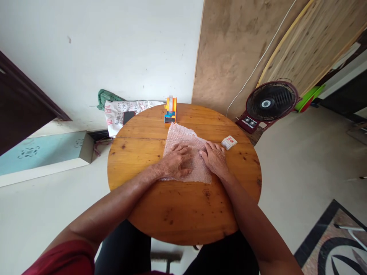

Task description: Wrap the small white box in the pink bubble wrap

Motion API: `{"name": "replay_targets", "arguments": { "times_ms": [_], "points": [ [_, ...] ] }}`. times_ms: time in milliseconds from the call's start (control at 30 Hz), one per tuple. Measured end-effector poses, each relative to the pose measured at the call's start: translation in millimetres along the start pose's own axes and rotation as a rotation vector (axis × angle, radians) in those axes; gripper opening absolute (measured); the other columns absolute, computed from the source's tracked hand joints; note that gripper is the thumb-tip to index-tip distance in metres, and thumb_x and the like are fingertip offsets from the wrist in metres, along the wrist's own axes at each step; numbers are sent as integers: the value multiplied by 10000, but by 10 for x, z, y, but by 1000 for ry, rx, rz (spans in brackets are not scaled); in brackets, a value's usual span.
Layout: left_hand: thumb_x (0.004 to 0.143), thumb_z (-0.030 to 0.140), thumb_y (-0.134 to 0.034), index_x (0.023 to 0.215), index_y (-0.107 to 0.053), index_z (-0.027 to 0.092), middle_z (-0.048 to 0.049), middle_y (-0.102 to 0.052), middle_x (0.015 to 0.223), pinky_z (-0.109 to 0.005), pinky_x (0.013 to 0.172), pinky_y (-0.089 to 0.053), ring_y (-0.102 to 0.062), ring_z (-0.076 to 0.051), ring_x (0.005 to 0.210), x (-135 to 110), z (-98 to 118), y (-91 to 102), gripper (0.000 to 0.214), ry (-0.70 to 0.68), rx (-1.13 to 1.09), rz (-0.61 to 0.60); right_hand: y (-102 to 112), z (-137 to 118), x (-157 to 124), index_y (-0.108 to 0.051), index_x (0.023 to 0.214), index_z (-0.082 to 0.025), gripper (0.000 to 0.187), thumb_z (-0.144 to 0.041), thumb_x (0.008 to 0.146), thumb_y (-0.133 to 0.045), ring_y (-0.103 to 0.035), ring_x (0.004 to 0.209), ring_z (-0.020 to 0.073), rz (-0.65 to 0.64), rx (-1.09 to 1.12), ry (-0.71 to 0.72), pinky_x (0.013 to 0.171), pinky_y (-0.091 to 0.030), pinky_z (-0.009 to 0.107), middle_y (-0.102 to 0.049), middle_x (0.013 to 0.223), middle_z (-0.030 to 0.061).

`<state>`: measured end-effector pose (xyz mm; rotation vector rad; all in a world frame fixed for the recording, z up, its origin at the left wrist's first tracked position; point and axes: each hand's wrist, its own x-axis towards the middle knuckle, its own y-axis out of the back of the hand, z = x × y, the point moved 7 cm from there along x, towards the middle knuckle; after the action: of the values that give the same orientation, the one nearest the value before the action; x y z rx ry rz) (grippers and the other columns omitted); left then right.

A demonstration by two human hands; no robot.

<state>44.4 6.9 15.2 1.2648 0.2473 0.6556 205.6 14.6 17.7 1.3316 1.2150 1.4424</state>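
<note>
A sheet of pinkish, clear bubble wrap [186, 139] lies spread on the round wooden table [183, 214]. My left hand [174, 161] rests flat on its left and middle part, fingers stretched out. On its right edge lies my right hand [215, 157], palm down with the fingers spread. Neither hand grips anything. Just beyond the far corner of the wrap stands an orange and blue tape dispenser [171, 110] with a roll of tape. A small white box with red print [229, 142] sits to the right, close to my right fingertips.
A round dark electric heater [266, 103] stands beyond the table's right edge. Behind the table at left are a printed white sack [114, 118] and a green bag [109, 98]. A pale blue bench-like block [43, 152] lies at left. A white cable [258, 63] hangs along the board.
</note>
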Motion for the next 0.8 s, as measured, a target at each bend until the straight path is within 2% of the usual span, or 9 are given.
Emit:
{"name": "replay_targets", "arguments": {
  "times_ms": [133, 367, 600, 800],
  "points": [
    [810, 464, -662, 1307, -587, 203, -124, -528, 1441, -567, 1180, -215, -419, -336, 1378, -6, 7, -7, 566, -18, -19, -18, 4, 0, 6, -556, 1319, -132, 445, -397, 995, -404, -493, 1224, 296, 3, -10, 11, 961, -330, 407, -558, 1419, 129],
    [807, 466, -661, 1171, -628, 192, -117, -590, 1339, -532, 1162, -251, -513, -303, 1267, 3, 52, 60, 457, -35, -13, 28, 46, 6, 16, -566, 1303, -148, 423, -390, 995, -407, -505, 1180, 292, 12, -18, 28, 935, -336, 396, -584, 1378, 131],
    [844, 532, -602, 1040, -632, 162, -142, -599, 1243, -503, 1091, -341, -535, -312, 1174, 18, -13, 103, 419, 69, 19, 65, 42, 16, 23, -568, 1298, -162, 420, -402, 991, -411, -499, 1173, 290, 9, 0, 15, 937, -331, 392, -592, 1350, 133],
    [820, 560, -614, 954, -622, 176, -139, -613, 1159, -510, 1053, -363, -537, -319, 1118, 30, -28, 125, 406, 100, 54, 62, 22, 40, 31, -578, 1281, -156, 425, -410, 988, -404, -438, 1288, 294, 21, 26, -1, 995, -319, 410, -572, 1387, 132]
  ]
}}
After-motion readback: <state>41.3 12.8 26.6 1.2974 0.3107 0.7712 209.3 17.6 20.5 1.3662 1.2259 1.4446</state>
